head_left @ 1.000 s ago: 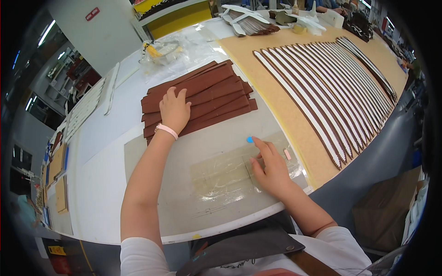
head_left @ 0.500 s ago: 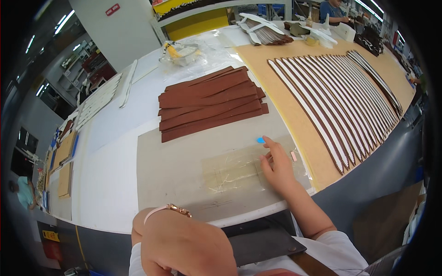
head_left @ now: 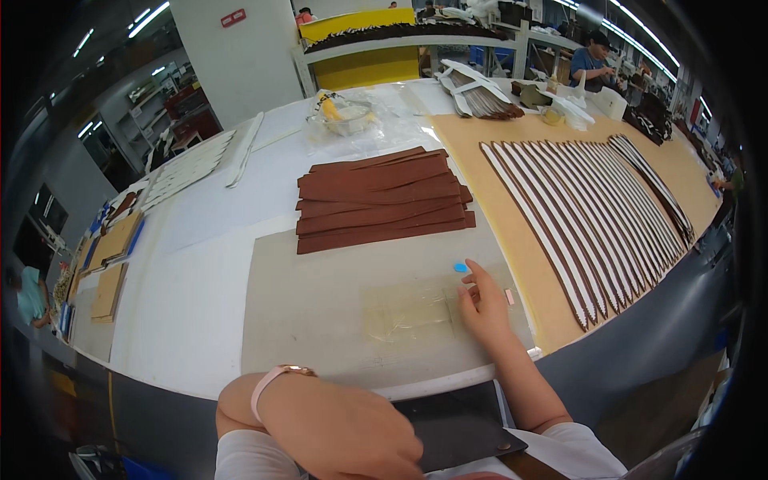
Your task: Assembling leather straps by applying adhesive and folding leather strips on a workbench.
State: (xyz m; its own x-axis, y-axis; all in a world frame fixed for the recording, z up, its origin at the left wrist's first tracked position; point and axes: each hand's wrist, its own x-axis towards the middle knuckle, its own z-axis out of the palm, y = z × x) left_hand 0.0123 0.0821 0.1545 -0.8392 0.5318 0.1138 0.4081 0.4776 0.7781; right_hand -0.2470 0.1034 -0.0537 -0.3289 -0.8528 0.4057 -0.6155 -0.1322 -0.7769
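My right hand is over the grey mat, its fingers loosely bent and apart, with nothing held. Its index fingertip is right beside a small blue oval piece; whether they touch cannot be told. A small pink block is to the right of this hand. Close in front of me at the bottom, my left hand shows its back, with a pink-banded watch at the wrist; its fingers are hidden. Beyond the mat's middle lies a stack of brown leather-like strips. Clear tape covers part of the mat.
White-and-brown strips lie in a row on the tan board at right. A plastic bag sits at the far side. Flat boards are at the left. Farther back, a person works at the table.
The view has tilted, so the table appears lower. My left hand has turned and shifted down and slightly right in the picture. My right hand stays by the blue piece.
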